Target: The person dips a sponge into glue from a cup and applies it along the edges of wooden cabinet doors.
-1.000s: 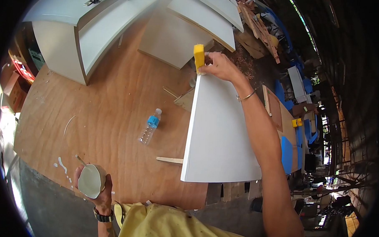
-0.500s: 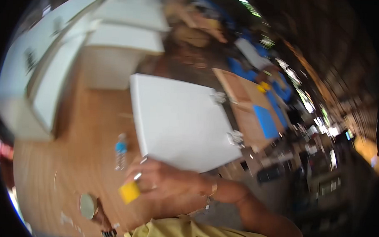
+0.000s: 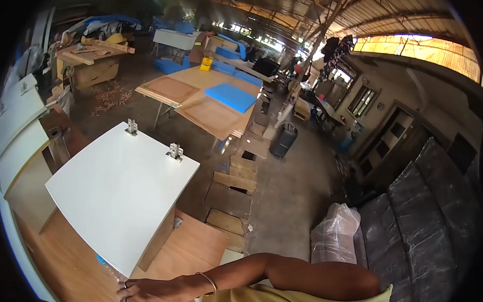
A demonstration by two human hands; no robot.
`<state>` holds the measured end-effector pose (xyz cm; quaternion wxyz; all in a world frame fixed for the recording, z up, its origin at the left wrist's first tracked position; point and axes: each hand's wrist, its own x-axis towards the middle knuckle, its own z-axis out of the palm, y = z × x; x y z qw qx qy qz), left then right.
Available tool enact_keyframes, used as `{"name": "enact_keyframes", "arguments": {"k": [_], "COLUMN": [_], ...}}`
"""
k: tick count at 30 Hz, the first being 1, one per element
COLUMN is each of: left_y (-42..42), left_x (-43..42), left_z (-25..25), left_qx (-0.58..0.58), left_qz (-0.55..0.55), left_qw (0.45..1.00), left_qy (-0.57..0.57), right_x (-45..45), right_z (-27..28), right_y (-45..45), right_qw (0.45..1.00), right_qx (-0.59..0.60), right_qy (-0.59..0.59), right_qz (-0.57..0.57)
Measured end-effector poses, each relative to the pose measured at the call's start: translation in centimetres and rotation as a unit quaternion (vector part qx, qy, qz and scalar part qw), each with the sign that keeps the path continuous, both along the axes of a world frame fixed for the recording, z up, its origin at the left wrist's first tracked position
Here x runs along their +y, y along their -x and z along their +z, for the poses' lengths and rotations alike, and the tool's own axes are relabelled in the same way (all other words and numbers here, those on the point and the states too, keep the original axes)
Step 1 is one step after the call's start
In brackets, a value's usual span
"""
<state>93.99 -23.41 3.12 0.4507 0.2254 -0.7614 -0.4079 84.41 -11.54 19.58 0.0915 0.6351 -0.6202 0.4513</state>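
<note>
My right hand [image 3: 154, 293] is at the bottom edge, beside the near corner of a white panel [image 3: 120, 194]. Its ringed fingers are bent and partly cut off by the frame; what they hold is hidden. Two metal hinges, one at the far edge [image 3: 131, 128] and one at the far right corner [image 3: 175, 152], are fixed on the panel's top. A clear bottle [image 3: 111, 270] shows partly past the panel's near edge. My left hand is out of view.
The plywood tabletop [image 3: 198, 237] lies under the panel. Pale cabinet parts [image 3: 23, 159] line the left. Beyond stands a table [image 3: 193, 98] with a blue sheet [image 3: 231, 97] and yellow container [image 3: 205, 63]. A person [image 3: 198, 45] is behind it. Wrapped dark panels [image 3: 408, 236] stand right.
The view has swung right, taking my left hand and its cup out of frame. My right hand has moved from the panel's far end to its near corner; the yellow sponge no longer shows.
</note>
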Motion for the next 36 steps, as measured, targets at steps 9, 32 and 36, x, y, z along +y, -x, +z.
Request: {"name": "enact_keyframes", "arguments": {"k": [9, 32, 36], "left_y": [-2.8, -1.4, 2.5], "left_x": [0.2, -2.8, -4.8], "left_z": [2.0, 6.8, 8.0], "left_qx": [-0.035, -0.037, 0.045], "left_qz": [-0.037, -0.169, -0.083], "left_qw": [0.999, 0.982, 0.958], "left_qy": [-0.005, -0.073, -0.269], "right_x": [-1.2, -0.2, 5.8], "right_z": [-5.0, -2.8, -0.5], "right_y": [0.5, 4.4, 5.7], "right_qw": [0.998, 0.980, 0.992], "right_qx": [-0.045, 0.167, -0.056], "right_qy": [-0.050, -0.105, -0.111], "right_qz": [-0.005, -0.018, -0.012]}}
